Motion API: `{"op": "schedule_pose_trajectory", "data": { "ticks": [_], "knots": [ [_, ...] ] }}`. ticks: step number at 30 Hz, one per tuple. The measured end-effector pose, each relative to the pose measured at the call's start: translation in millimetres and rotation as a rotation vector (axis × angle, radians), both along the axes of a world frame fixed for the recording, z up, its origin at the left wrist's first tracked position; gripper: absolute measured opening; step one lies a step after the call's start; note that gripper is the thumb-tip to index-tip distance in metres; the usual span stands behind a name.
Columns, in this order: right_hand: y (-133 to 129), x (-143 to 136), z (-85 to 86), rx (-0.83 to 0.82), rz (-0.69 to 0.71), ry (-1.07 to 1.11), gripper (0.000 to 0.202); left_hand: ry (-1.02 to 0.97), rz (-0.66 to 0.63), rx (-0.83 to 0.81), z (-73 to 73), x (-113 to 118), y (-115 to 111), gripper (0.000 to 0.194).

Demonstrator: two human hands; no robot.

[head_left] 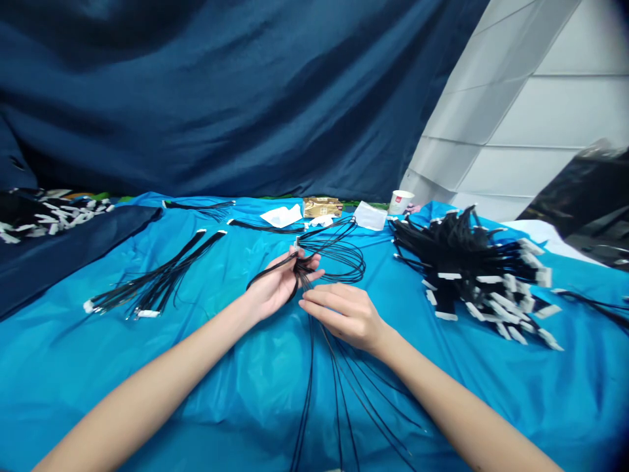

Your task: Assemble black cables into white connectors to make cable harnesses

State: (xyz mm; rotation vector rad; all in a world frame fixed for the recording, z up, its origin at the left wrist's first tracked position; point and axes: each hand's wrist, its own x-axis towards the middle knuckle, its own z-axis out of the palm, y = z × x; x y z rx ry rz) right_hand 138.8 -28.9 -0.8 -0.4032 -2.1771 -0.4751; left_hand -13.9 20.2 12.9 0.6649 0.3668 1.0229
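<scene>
So the biggest thing here is the dark blue curtain [221, 98] at the back, then the bright blue sheet [236, 393] everything's lying on. Next is that messy heap of black cables [457, 249] over on the right, white ends poking out all over. The wire bundle [297, 267] being worked on is front and center, between both hands, with loops on the far side and loose strands fanning out toward the wearer. Left hand [275, 288] is curled around the gathered part, fingers partly open but def holding it. Right hand [348, 314] has its fingertips drawn together right at the strands; can't tell if it's actually pinching one. Smallest bit is the pale connector [297, 242] sticking up by the left fingertips. IMO this is a handling/separating-strands step, and any next move calls for a steady left hold and a light, precise right pinch so nothing snags.
</scene>
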Motion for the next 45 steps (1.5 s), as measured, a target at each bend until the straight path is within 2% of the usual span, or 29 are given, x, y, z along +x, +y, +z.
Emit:
{"op": "schedule_pose_trajectory", "data": {
  "ticks": [8,14,17,22,24,27,30,32,34,36,39,42,45],
  "knots": [
    [0.2,4.1,1.0,-0.045,0.029,0.149,0.022,0.003,-0.031,0.011,2.4,-2.3,1.0,0.015],
    [-2.2,5.4,8.5,-0.087,0.016,0.276,0.028,0.04,-0.026,0.026,2.7,-3.6,1.1,0.012],
    [-3.4,2.2,12.7,-0.238,0.006,0.44,0.029,0.051,-0.014,0.02,3.1,-3.1,1.5,0.013],
    [-2.0,-1.4,16.4,-0.684,0.067,0.845,0.015,0.083,0.028,-0.002,0.8,-1.0,2.8,0.015],
    [0.3,-0.1,17.5,-0.843,0.14,1.021,0.011,0.08,0.057,-0.023,-1.4,0.6,3.4,0.015],
    [4.6,5.1,20.9,-0.971,0.297,1.218,0.012,0.066,0.115,-0.076,-4.3,3.1,4.0,0.017],
    [8.3,12.6,25.6,-1.001,0.319,1.278,0.014,0.055,0.168,-0.101,-6.5,4.5,4.2,0.017],
    [9.3,17.1,28.2,-0.967,0.264,1.294,0.018,0.062,0.183,-0.103,-8.0,4.5,4.3,0.017],
    [8.1,19.6,29.6,-0.849,0.147,1.277,0.022,0.076,0.19,-0.111,-9.3,4.1,4.2,0.018],
    [4.6,19.6,29.6,-0.632,-0.046,1.167,0.021,0.08,0.191,-0.118,-10.0,4.1,3.4,0.019],
    [-1.5,14.7,25.1,-0.262,-0.279,0.801,0.018,0.064,0.168,-0.089,-9.8,5.8,0.5,0.02],
    [-3.2,8.0,15.4,-0.025,-0.293,0.447,0.02,0.059,0.139,-0.077,-9.3,8.7,-3.7,0.019],
    [-0.9,3.8,6.9,0.02,-0.344,0.34,0.016,0.059,0.116,-0.081,-9.9,11.0,-7.9,0.015]
  ]
}}
